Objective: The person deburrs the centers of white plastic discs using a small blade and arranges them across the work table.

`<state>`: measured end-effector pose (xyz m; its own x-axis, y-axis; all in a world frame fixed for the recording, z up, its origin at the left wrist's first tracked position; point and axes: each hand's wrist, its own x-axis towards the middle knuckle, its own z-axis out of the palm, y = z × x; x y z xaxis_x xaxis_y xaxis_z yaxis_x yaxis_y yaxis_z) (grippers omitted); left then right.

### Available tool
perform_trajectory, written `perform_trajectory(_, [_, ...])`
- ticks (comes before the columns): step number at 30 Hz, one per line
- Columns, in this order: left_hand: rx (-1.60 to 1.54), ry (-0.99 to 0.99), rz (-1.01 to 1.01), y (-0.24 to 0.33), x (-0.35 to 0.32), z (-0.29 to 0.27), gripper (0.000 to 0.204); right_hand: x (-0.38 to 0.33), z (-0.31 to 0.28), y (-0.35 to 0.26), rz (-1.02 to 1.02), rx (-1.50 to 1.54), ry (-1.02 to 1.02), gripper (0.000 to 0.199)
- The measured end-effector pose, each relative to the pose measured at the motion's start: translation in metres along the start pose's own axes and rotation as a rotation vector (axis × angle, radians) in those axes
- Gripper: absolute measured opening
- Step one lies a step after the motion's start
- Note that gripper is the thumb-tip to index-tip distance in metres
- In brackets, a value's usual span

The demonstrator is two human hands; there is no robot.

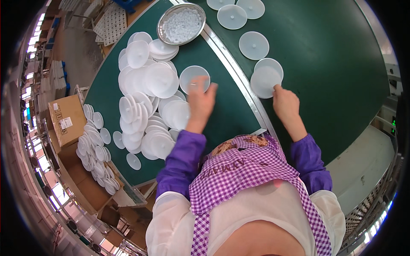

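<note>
My right hand pinches the near edge of a translucent white plastic disc. That disc partly overlaps another disc on the green belt surface to the right of the metal rail. My left hand is over a single disc left of the rail; its fingers are blurred, with the thumb held apart from them. Whether the fingertips touch that disc's centre is unclear. Beyond it stands a round metal bowl filled with small white plastic pieces.
A large pile of white discs covers the table's left part. More discs fill a cardboard box at its left edge. The metal rail divides the green surface. Several discs with centre knobs lie far right of it.
</note>
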<state>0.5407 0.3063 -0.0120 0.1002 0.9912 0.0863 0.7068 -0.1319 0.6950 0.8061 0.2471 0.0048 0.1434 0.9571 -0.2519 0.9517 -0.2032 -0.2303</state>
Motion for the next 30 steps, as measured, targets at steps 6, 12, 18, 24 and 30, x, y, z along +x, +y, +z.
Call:
perform_trajectory(6, [0.614,-0.05,0.133,-0.094,0.037,-0.003,0.066,0.009,-0.006,-0.029,-0.089,0.272,-0.068,0.019])
perform_trajectory(12, [0.06,-0.398,-0.155,-0.059,0.052,0.008,0.052,0.001,0.0,-0.043,-0.034,0.326,-0.186,0.02])
perform_trajectory(18, [-0.519,-0.398,-0.348,-0.026,0.026,0.019,0.02,0.001,-0.001,-0.062,-0.126,0.602,-0.143,0.023])
perform_trajectory(24, [-0.504,-0.331,-0.223,0.014,0.017,0.009,0.017,0.003,-0.007,-0.07,-0.131,0.692,-0.219,0.022])
perform_trajectory(30, [-0.468,-0.341,-0.186,0.019,0.014,0.004,0.018,0.002,-0.009,-0.07,-0.17,0.679,-0.212,0.021])
